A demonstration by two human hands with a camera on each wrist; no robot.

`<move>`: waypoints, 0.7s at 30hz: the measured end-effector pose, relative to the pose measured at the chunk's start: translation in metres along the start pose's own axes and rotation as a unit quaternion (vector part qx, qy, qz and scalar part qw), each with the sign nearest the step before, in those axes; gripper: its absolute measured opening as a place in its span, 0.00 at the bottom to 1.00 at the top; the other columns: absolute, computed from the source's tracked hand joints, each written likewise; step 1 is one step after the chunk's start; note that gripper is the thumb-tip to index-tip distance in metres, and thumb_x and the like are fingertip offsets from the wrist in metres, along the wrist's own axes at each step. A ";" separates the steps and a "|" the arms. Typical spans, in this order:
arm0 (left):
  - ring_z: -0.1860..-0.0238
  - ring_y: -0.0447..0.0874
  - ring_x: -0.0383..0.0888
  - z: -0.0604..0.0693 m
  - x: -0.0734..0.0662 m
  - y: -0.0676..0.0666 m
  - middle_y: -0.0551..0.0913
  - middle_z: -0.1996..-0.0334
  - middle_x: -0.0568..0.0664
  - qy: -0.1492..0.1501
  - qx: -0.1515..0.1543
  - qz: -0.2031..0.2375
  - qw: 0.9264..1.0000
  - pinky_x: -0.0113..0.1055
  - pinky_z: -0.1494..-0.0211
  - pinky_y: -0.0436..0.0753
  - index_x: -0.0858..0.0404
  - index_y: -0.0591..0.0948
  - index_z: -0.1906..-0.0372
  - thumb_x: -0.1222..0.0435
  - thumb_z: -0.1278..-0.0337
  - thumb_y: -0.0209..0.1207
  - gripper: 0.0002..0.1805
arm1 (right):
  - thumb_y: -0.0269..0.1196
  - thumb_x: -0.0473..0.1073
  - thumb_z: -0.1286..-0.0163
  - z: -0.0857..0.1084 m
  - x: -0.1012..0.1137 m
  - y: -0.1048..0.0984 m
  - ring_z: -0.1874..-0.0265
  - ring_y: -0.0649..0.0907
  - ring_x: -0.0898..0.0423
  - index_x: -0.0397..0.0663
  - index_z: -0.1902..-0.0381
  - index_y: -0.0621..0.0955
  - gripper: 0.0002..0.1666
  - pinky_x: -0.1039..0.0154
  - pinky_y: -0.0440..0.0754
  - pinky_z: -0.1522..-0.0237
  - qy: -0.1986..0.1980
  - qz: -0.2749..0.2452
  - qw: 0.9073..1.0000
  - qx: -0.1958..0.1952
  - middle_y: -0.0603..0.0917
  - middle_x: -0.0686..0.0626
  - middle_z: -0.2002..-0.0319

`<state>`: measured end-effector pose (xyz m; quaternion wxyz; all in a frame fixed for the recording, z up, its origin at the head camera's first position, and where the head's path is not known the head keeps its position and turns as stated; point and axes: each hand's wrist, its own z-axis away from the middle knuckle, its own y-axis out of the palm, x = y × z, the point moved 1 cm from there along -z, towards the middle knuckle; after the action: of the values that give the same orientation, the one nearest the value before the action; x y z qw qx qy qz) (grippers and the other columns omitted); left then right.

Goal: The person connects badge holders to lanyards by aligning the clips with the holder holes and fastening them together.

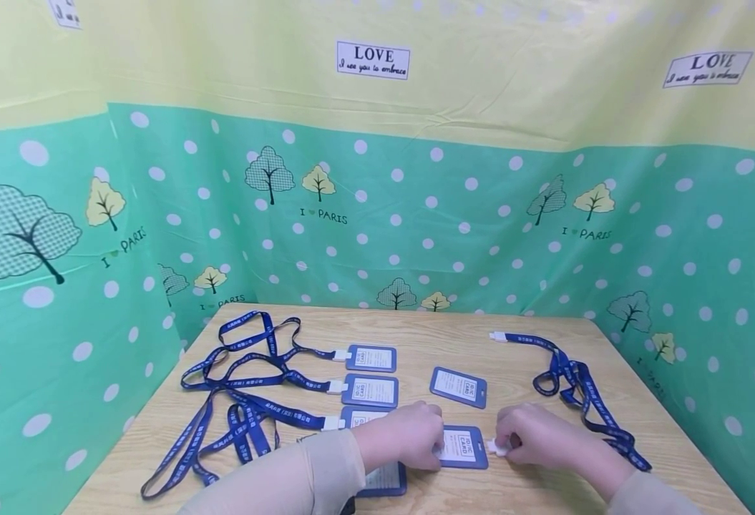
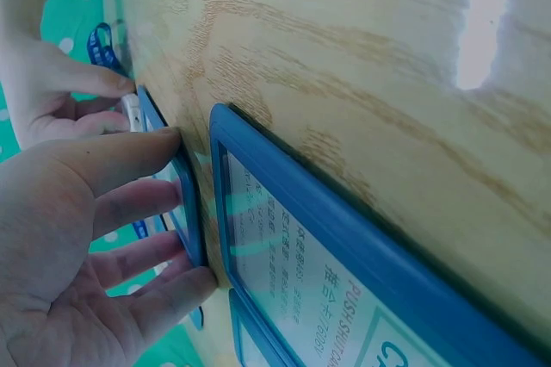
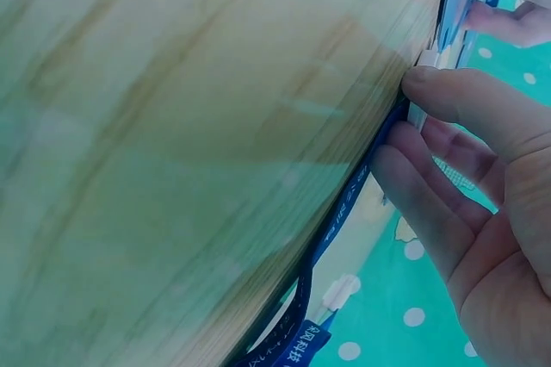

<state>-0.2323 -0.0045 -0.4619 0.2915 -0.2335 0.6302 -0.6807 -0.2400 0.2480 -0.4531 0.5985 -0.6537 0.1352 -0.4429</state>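
Observation:
A blue-framed ID card holder [image 1: 466,448] lies on the table between the hands, its slotted end toward the right. My left hand [image 1: 409,438] grips this holder by its left end, thumb along one edge and fingers along the other. The right hand [image 1: 534,436] pinches the white plastic clip [image 3: 418,117] of a dark blue lanyard [image 3: 344,203]. That clip is at the holder's slotted end; whether it is hooked through the slot cannot be made out. Another card holder [image 1: 458,388], without a lanyard, lies just beyond.
At left, several card holders [image 1: 371,391] lie in a column, with blue lanyards [image 1: 248,386] looped beside them. Another lanyard with a white clip [image 1: 498,336] lies at back right. The wooden table [image 1: 416,332] meets a green dotted curtain [image 1: 377,236] behind.

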 end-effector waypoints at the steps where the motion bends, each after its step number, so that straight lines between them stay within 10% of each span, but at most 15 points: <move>1: 0.66 0.69 0.34 0.000 0.000 0.000 0.77 0.65 0.37 0.000 0.000 0.000 1.000 0.26 0.59 0.76 0.44 0.92 0.66 0.49 0.49 0.73 0.07 | 0.75 0.36 0.45 -0.001 0.000 0.000 0.75 0.76 0.67 0.63 0.67 0.89 0.13 0.69 0.78 0.73 0.001 -0.002 1.000 0.001 0.77 0.66 0.72; 21: 0.65 0.72 0.34 0.002 0.000 -0.002 0.78 0.63 0.36 -0.006 -0.004 0.005 1.000 0.27 0.57 0.78 0.43 0.92 0.64 0.48 0.50 0.73 0.09 | 0.75 0.36 0.44 -0.004 0.001 0.001 0.75 0.77 0.67 0.65 0.68 0.89 0.14 0.69 0.79 0.72 0.006 -0.007 1.000 0.010 0.78 0.66 0.72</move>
<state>-0.2307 -0.0058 -0.4597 0.2973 -0.2356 0.6322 -0.6756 -0.2422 0.2448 -0.4541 0.6015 -0.6456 0.1299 -0.4522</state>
